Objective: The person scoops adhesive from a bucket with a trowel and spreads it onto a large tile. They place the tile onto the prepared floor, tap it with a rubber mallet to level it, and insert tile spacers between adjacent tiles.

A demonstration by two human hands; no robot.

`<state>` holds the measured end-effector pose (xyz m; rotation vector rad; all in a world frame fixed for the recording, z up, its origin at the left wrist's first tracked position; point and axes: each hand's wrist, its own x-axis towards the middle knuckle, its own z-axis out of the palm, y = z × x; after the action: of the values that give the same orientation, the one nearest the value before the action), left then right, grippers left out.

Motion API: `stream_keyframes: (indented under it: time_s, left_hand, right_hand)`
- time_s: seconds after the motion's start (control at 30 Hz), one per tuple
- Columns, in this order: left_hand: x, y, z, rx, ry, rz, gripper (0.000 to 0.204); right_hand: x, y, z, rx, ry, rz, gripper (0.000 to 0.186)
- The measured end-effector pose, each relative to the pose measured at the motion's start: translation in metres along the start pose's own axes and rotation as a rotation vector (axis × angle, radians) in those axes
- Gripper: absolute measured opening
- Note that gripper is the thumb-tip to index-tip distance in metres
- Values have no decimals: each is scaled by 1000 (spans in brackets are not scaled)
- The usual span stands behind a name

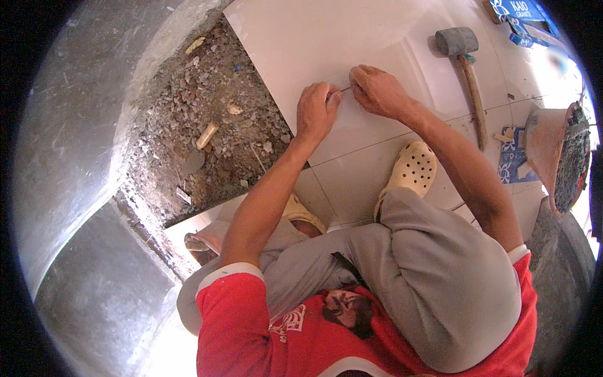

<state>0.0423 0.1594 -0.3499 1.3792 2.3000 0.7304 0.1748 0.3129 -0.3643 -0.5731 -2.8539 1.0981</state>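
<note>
Both hands are raised over the pale floor tiles (352,135), close together. My left hand (317,110) is closed in a pinch on one end of a thin, dark, stick-like piece (345,89). The other end runs into the closed fingers of my right hand (380,91). Whether it is wire, cord or a nail is too small to tell. Right of my right hand, a rubber mallet (457,41) with a dark head and wooden handle lies on the tiles.
To the left is a patch of rough rubble (232,81), bounded by tile edges, with a wooden-handled trowel (196,157) on it. A grey wall (75,113) rises beyond. At right are a bucket of grey mortar (548,141), blue cardboard (512,157) and blue boxes (534,28).
</note>
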Motion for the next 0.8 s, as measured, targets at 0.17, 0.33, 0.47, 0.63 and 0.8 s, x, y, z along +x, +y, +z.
stream_keyframes:
  time_s: [0.17,0.33,0.47,0.63,0.8]
  left_hand:
    - [12,30,-10,-337,-116,-283,17]
    - [23,43,-10,-1007,-196,-702,17]
    - [21,39,-3,-1262,-189,-778,17]
    - [15,33,3,-1273,-237,-691,17]
    - [17,31,-10,-1506,-352,-734,18]
  right_hand:
    - [-16,-3,-14,161,214,-4,14]
    - [-22,-16,-15,254,337,79,14]
    - [-27,-20,-19,316,359,-78,16]
    - [-28,-12,-27,257,313,-227,16]
    - [-30,-4,-31,227,289,-242,15]
